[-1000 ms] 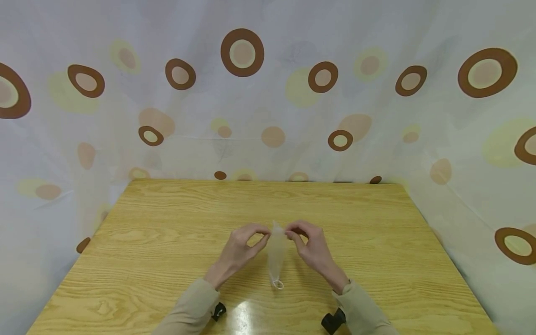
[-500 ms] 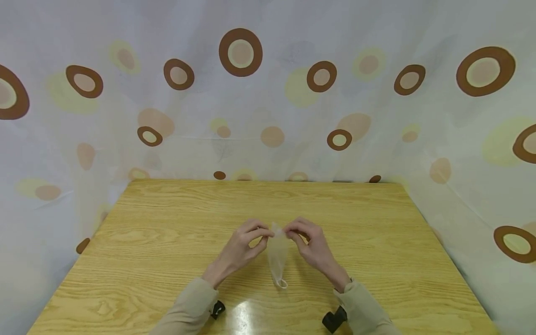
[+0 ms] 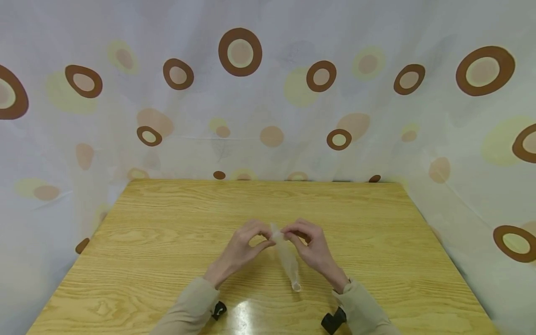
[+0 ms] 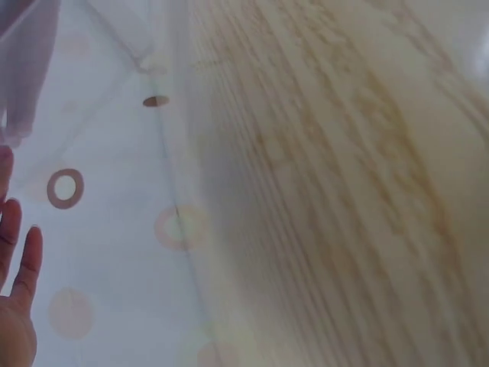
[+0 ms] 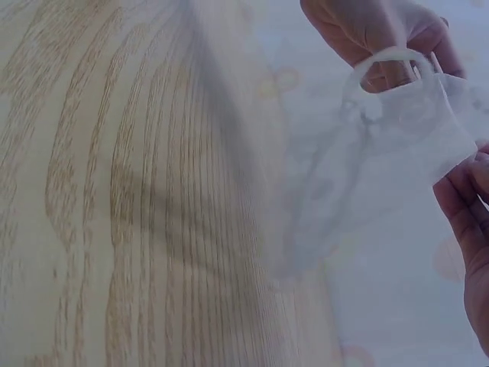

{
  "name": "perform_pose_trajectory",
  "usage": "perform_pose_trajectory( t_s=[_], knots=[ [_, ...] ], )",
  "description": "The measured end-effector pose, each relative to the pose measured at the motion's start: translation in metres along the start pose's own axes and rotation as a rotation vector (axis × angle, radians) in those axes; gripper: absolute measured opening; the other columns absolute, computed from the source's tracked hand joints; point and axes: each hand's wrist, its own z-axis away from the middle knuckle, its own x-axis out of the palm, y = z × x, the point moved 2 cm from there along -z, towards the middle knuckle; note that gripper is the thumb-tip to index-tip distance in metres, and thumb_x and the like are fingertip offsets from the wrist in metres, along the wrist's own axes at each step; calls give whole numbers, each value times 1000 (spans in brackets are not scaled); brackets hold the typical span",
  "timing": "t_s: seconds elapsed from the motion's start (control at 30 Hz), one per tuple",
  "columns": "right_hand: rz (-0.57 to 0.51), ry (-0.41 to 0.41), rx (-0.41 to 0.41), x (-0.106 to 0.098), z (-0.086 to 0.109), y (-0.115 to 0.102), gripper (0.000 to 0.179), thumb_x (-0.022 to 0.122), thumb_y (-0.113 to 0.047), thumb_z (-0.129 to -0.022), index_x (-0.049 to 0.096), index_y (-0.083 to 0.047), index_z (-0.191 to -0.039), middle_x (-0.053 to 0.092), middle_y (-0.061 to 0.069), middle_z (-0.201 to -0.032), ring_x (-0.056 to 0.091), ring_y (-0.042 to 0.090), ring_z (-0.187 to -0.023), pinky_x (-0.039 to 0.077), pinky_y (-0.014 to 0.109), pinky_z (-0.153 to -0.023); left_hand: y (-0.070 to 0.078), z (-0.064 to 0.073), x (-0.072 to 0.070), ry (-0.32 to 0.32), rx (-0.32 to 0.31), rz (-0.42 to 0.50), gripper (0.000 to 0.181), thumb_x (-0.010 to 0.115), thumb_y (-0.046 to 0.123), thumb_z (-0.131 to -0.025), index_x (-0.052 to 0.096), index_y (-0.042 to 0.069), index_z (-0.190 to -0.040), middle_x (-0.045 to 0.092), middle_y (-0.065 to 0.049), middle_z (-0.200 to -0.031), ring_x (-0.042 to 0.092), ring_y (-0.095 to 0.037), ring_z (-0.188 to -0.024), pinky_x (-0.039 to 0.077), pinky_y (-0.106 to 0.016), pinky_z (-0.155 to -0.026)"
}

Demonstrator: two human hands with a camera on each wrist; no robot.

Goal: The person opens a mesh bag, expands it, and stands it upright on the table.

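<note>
A limp, sheer white pouch (image 3: pixel 286 258) with a white loop (image 3: pixel 296 286) at its lower end slants down to the right between the hands, over the table. My left hand (image 3: pixel 243 246) pinches its upper end with thumb and index finger. Opposite, the fingertips of my right hand (image 3: pixel 311 244) pinch the same end, close to the left fingertips. In the right wrist view the pouch (image 5: pixel 359 168) is see-through, with a larger loop (image 5: pixel 391 53) in front of the left fingers. Several straight left fingers (image 4: pixel 27 267) show in the left wrist view.
The wooden table (image 3: pixel 188 214) reaches back to a hanging curtain (image 3: pixel 268 102) printed with circles. Black wrist mounts (image 3: pixel 334 320) sit beside the beige sleeves (image 3: pixel 188 304). Light glares on the table's near part.
The pouch's lower end and its loop have swung to the right. The left fingertips have shifted slightly right along the upper end; the right hand has barely moved.
</note>
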Motion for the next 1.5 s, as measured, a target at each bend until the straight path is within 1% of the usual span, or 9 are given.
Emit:
perform_pose_trajectory(
  t_s=[0.17, 0.43, 0.57, 0.7, 0.97, 1.1, 1.27, 1.37, 1.5],
  knots=[
    [46, -9, 7, -2, 0, 0, 20, 61, 18, -89, 72, 3, -98, 65, 16, -84, 64, 24, -76, 60, 24, -74, 0, 0, -5, 16, 20, -22, 14, 76, -6, -83, 75, 2, -95, 69, -7, -95, 66, -16, -83, 57, -20, -72],
    [123, -20, -78, -4, -1, 1, 22, 60, 22, -87, 70, 6, -99, 63, 17, -85, 60, 16, -75, 55, 22, -69, 0, 1, -7, -17, 71, -123, 18, 72, -7, -86, 75, 3, -101, 63, -7, -98, 61, -13, -81, 49, -14, -66],
    [7, -51, 8, -3, 1, 4, 20, 58, 19, -91, 67, 9, -105, 63, 24, -94, 66, 18, -87, 58, 21, -79, 0, 1, -5, 16, 63, -121, 12, 68, -3, -91, 73, 3, -100, 61, -9, -100, 61, -16, -85, 51, -16, -68],
    [-95, -96, 119, 0, 3, 6, 20, 57, 13, -95, 62, 11, -115, 60, 25, -100, 65, 9, -97, 58, 23, -84, 0, 1, -4, 68, 51, -92, 9, 67, -5, -90, 71, -1, -97, 61, -10, -100, 60, -16, -83, 52, -18, -69],
    [-51, -104, 206, 2, 2, 5, 9, 62, 5, -95, 65, 4, -103, 64, 22, -94, 65, 3, -91, 58, 22, -82, 0, 0, -1, 68, 52, -82, 6, 66, 0, -94, 71, 1, -98, 61, -8, -101, 58, -15, -83, 50, -18, -69],
    [-36, -59, 163, 0, 2, 6, 10, 62, 11, -92, 68, 5, -98, 65, 22, -90, 67, 8, -86, 59, 20, -80, 0, 2, -1, 30, 25, -70, 17, 68, 18, -95, 70, 5, -106, 61, -7, -106, 60, -17, -92, 54, -23, -77],
    [-50, -61, 54, -3, 0, 5, 15, 61, 17, -90, 70, 7, -98, 65, 22, -88, 65, 11, -82, 59, 23, -76, -1, 4, -1, -10, 2, -53, 40, 84, 25, -81, 67, 9, -113, 63, -7, -114, 61, -21, -106, 56, -33, -89],
    [-40, -64, 9, -3, -1, 4, 17, 62, 19, -88, 70, 8, -98, 65, 20, -87, 64, 7, -81, 59, 26, -71, -1, 3, -1, -19, 6, -51, 35, 86, 15, -78, 68, 10, -107, 67, -5, -109, 63, -20, -104, 57, -31, -89],
    [-16, -71, -16, -4, -1, 4, 20, 62, 21, -86, 71, 7, -97, 65, 19, -86, 64, 16, -78, 59, 28, -69, -2, 1, 0, -13, 26, -47, 18, 82, 5, -81, 72, 8, -96, 71, -3, -97, 66, -16, -92, 56, -25, -84]
  ],
)
